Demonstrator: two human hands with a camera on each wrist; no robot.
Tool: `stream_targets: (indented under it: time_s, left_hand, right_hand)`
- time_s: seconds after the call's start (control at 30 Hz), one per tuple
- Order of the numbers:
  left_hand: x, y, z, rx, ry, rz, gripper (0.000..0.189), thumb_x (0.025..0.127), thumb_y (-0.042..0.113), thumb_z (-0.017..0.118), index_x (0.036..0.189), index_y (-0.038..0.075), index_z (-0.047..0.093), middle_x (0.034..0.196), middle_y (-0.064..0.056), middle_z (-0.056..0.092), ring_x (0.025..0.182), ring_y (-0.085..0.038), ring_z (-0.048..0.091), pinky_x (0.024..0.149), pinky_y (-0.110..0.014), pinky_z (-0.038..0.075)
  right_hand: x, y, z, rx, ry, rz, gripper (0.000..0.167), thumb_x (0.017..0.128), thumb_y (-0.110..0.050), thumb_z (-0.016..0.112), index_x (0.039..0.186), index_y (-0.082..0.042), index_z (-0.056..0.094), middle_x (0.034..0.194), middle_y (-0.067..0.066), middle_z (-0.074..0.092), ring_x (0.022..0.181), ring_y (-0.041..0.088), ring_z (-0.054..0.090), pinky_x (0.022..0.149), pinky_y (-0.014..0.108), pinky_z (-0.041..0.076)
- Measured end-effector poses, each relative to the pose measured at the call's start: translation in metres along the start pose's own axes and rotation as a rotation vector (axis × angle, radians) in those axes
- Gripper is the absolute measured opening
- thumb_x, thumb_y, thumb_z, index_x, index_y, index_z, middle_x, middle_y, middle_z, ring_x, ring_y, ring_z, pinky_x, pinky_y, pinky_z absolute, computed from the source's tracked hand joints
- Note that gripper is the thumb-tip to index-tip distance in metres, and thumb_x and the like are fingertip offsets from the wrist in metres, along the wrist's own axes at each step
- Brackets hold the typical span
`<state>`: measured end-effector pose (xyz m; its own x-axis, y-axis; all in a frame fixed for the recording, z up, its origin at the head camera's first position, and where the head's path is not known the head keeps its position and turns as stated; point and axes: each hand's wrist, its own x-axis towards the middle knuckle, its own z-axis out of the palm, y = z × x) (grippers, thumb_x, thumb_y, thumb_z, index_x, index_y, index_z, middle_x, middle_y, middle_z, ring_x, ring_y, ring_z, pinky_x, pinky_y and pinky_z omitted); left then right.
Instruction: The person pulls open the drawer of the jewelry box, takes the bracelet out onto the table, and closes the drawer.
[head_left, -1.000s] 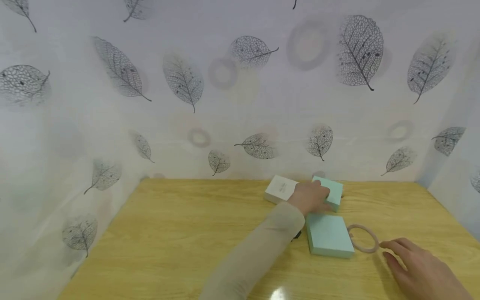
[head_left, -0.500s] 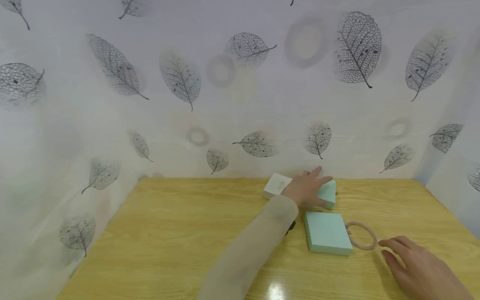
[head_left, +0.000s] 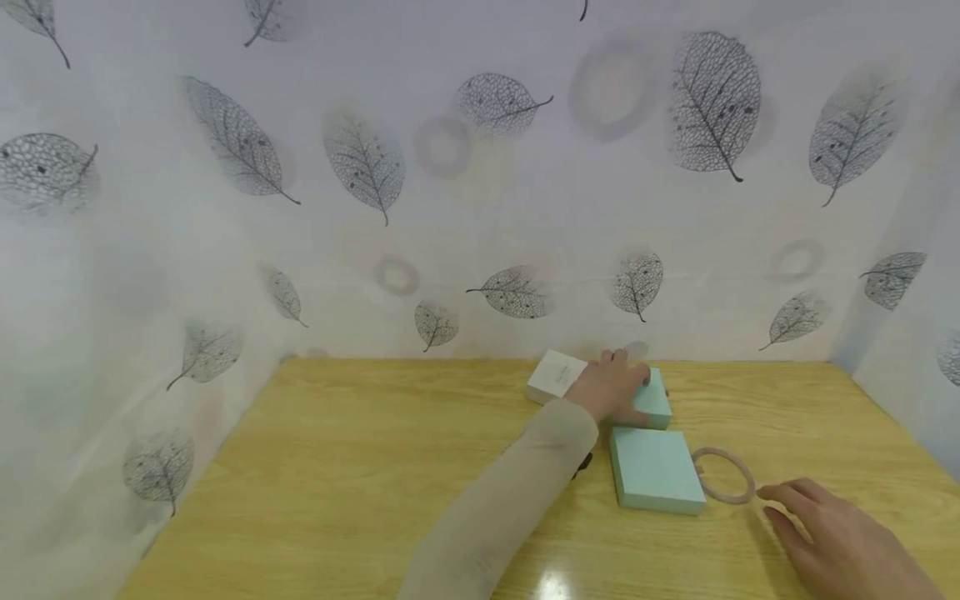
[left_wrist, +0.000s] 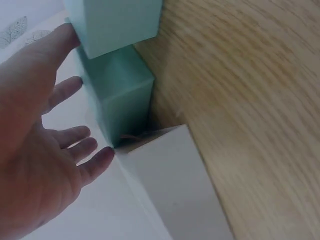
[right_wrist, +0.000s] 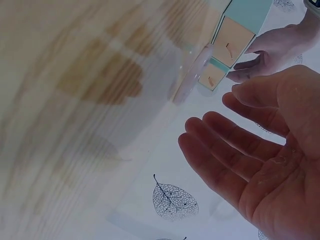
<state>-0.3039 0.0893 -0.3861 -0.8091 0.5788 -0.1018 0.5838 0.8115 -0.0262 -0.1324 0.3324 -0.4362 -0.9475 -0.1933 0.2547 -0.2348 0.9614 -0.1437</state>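
Beside the white box (head_left: 553, 375), our left hand (head_left: 609, 390) covers part of the far mint box (head_left: 657, 407), fingers spread; firm contact we cannot tell. We seem to be aligning it behind the near mint box (head_left: 658, 471); a nudge needs lightness. Past the ring (head_left: 750, 483), our right hand (head_left: 843, 533) holds nothing, loosely bent.

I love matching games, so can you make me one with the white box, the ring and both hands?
1. white box
2. ring
3. left hand
4. right hand

A. on the right side of the ring, holding nothing
B. farthest left of these four in the head view
C. over part of the farther green box
D. beside the nearer green box

Right pairs: 1-B, 2-D, 3-C, 4-A
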Motion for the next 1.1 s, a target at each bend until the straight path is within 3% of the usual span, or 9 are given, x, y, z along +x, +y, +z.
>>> stream_targets:
  time_s: [0.13, 0.37, 0.53, 0.7, 0.93, 1.1]
  left_hand:
    - [-0.002, -0.006, 0.004, -0.038, -0.005, -0.006, 0.059, 0.091, 0.065, 0.064, 0.139, 0.035, 0.048, 0.136, 0.008, 0.056, 0.123, -0.01, 0.053, 0.108, -0.028, 0.044]
    - [-0.003, -0.018, 0.006, -0.058, 0.011, 0.001, 0.063, 0.087, 0.065, 0.069, 0.137, 0.034, 0.048, 0.13, 0.007, 0.058, 0.112, -0.01, 0.055, 0.1, -0.023, 0.047]
    - [-0.005, -0.027, 0.009, -0.121, 0.01, 0.013, 0.065, 0.085, 0.064, 0.074, 0.136, 0.031, 0.053, 0.128, 0.005, 0.057, 0.11, -0.011, 0.052, 0.095, -0.023, 0.049]
    - [-0.003, -0.033, 0.014, -0.235, 0.018, 0.037, 0.064, 0.082, 0.064, 0.076, 0.132, 0.031, 0.055, 0.128, 0.002, 0.054, 0.107, -0.01, 0.052, 0.09, -0.025, 0.052]
    - [-0.004, -0.047, 0.024, -0.488, 0.13, 0.005, 0.066, 0.078, 0.064, 0.08, 0.127, 0.03, 0.052, 0.129, -0.001, 0.049, 0.103, -0.01, 0.051, 0.089, -0.027, 0.054]
    - [-0.011, -0.053, 0.016, -0.558, 0.237, -0.011, 0.071, 0.08, 0.062, 0.079, 0.133, 0.025, 0.049, 0.131, -0.004, 0.054, 0.107, -0.012, 0.051, 0.088, -0.026, 0.054]
  right_hand:
    - [0.0, -0.001, 0.0, 0.017, -0.053, 0.018, 0.021, 0.086, -0.005, 0.077, 0.106, -0.008, 0.074, 0.103, 0.006, 0.071, 0.082, 0.028, 0.069, 0.066, 0.045, 0.058]
    - [0.0, 0.0, -0.002, 0.026, -0.07, 0.036, 0.02, 0.087, -0.006, 0.075, 0.108, -0.006, 0.073, 0.104, 0.008, 0.071, 0.084, 0.029, 0.07, 0.068, 0.048, 0.058]
    - [0.0, -0.001, -0.002, 0.016, -0.056, 0.031, 0.021, 0.087, -0.007, 0.077, 0.107, -0.009, 0.074, 0.103, 0.004, 0.07, 0.081, 0.026, 0.069, 0.065, 0.042, 0.058]
    - [-0.001, -0.001, -0.001, -0.008, 0.023, 0.005, 0.024, 0.081, -0.005, 0.08, 0.104, -0.013, 0.074, 0.1, -0.001, 0.07, 0.077, 0.021, 0.068, 0.061, 0.035, 0.055]
    - [-0.001, -0.002, -0.001, 0.008, 0.019, 0.01, 0.025, 0.082, -0.005, 0.08, 0.105, -0.013, 0.074, 0.102, -0.001, 0.069, 0.076, 0.019, 0.067, 0.06, 0.034, 0.053]
    - [-0.003, -0.001, 0.001, 0.006, 0.072, -0.012, 0.028, 0.079, -0.003, 0.082, 0.103, -0.015, 0.074, 0.1, -0.003, 0.069, 0.073, 0.014, 0.065, 0.058, 0.03, 0.051]
